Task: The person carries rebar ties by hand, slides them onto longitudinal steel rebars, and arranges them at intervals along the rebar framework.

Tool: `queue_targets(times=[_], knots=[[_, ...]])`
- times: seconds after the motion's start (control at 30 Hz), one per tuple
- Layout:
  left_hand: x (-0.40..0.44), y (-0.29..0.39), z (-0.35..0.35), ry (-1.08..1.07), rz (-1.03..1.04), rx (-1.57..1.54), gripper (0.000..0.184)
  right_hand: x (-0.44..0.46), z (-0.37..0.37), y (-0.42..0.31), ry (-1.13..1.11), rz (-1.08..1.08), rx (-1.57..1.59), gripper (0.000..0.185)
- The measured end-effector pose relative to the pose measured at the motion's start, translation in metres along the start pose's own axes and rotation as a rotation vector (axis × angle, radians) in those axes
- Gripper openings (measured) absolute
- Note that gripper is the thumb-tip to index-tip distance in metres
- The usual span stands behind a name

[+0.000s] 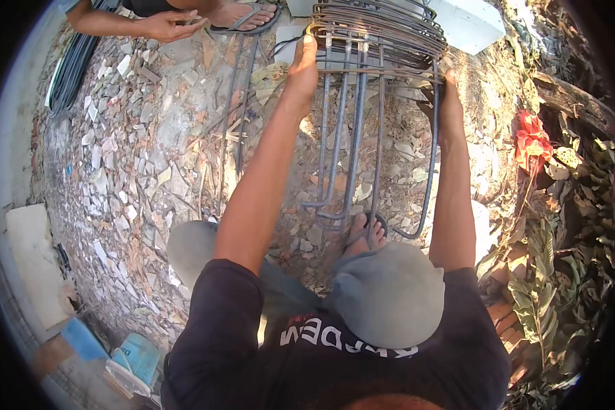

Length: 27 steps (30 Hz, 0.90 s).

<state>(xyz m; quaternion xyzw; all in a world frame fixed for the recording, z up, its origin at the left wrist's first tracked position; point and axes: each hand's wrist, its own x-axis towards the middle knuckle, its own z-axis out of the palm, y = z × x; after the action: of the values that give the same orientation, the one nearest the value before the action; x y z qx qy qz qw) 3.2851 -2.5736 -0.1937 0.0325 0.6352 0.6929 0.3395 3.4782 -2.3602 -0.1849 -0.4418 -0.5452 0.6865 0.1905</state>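
A rebar cage [381, 57] made of long bars with bent ends and several closely stacked rings spans the space in front of me. My left hand [303, 63] grips its left side at the rings, thumb up along the edge. On the opposite side my right hand [449, 106] holds the cage near a long bar; most of its fingers are hidden behind the steel. The hooked bar ends [331, 217] point toward me, close to my sandalled foot [363, 234].
Another person's hand [167, 26] and sandalled foot [242, 16] are at the upper left. Loose bars [231, 109] lie on the rubble-strewn ground. A bundle of dark rods [75, 68], a blue bucket [135, 362], a red cloth-like thing [533, 140] and leafy branches [540, 301] surround me.
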Motion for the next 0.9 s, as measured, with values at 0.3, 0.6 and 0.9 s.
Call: queue_targets(times=[0.3, 0.6, 0.9], knots=[[-0.037, -0.024, -0.013, -0.101, -0.238, -0.296, 0.076, -0.023, -0.01, 0.016, 0.013, -0.079, -0.072, 0.085], [-0.034, -0.022, -0.022, -0.018, -0.096, -0.196, 0.054, -0.022, -0.021, 0.015, 0.138, -0.286, -0.118, 0.042], [-0.053, -0.036, -0.007, 0.249, 0.317, 0.062, 0.034, -0.014, -0.039, -0.039, -0.174, -0.735, -0.724, 0.014]])
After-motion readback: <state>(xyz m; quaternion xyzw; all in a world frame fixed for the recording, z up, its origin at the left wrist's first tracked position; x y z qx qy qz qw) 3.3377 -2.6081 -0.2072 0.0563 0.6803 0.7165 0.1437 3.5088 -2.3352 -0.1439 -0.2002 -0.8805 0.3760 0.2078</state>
